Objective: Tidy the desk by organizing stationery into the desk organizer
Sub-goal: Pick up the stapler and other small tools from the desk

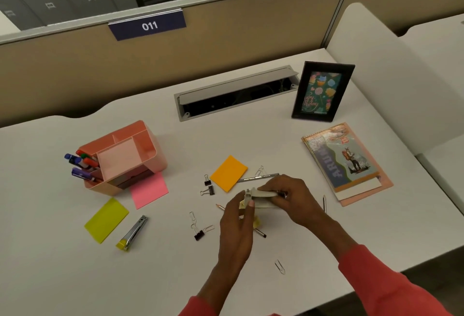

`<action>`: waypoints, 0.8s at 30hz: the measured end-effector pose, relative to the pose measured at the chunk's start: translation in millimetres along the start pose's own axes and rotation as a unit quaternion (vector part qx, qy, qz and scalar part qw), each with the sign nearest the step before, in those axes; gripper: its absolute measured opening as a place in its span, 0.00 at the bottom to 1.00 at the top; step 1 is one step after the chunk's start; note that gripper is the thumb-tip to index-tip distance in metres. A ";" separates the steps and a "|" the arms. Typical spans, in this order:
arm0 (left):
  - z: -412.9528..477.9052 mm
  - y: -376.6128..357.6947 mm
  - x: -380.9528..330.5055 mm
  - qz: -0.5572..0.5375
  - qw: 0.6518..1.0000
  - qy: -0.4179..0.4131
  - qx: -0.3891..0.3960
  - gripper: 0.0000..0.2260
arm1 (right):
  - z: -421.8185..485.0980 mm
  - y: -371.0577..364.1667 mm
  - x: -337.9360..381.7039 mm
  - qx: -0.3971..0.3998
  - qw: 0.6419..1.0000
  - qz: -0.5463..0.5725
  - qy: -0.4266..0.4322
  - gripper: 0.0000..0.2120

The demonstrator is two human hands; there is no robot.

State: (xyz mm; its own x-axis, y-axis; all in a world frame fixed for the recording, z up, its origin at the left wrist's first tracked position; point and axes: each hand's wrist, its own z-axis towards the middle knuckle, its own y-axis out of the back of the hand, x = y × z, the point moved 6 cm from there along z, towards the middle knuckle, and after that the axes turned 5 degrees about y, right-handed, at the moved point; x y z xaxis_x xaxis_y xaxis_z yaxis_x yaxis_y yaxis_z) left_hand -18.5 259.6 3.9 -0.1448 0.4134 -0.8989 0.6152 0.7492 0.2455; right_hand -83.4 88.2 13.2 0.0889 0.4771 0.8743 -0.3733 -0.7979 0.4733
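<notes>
Lying nearest on the smooth white desk (75,278), a bent wire paper clip (280,266) is seen. At the centre, a pale grey stapler (263,194) (half covered, hard to identify) is gripped by the left hand (237,222) and right hand (291,197). Farther left, the pink plastic organizer (133,155) is placed.

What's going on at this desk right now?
A person's left hand and right hand both grip a small grey-white tool, possibly a stapler, at the middle of the desk. The pink organizer on the left holds only markers. Sticky pads, binder clips, a paper clip and pencils lie loose.
</notes>
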 end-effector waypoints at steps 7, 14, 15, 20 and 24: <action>16.9 27.4 -2.0 -0.340 0.934 0.101 0.031 0.15 | 24.2 -26.7 41.5 0.059 0.997 0.047 0.020 0.16; 23.2 83.3 -2.2 -0.419 0.906 0.050 -0.023 0.17 | 49.9 -68.0 65.0 0.067 0.968 0.181 -0.160 0.32; 23.6 92.3 -1.8 -0.421 0.905 0.052 -0.036 0.17 | 56.0 -75.5 71.3 0.071 0.966 0.190 -0.161 0.31; 37.9 147.1 5.8 -0.424 0.892 0.098 -0.125 0.17 | 91.9 -111.8 114.6 0.168 0.983 0.069 0.015 0.31; 57.5 196.1 -5.3 -0.419 0.894 0.084 -0.132 0.14 | 125.3 -136.5 141.2 0.183 0.979 -0.027 0.085 0.27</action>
State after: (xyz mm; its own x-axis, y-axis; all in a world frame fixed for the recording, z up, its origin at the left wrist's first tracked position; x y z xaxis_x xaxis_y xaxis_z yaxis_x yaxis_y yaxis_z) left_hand 147.4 374.5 35.9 -0.5975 -0.2949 -0.7457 0.0351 0.9194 -0.3918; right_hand 95.8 218.3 85.4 -0.0678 0.5520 0.8311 -0.0136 -0.8334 0.5524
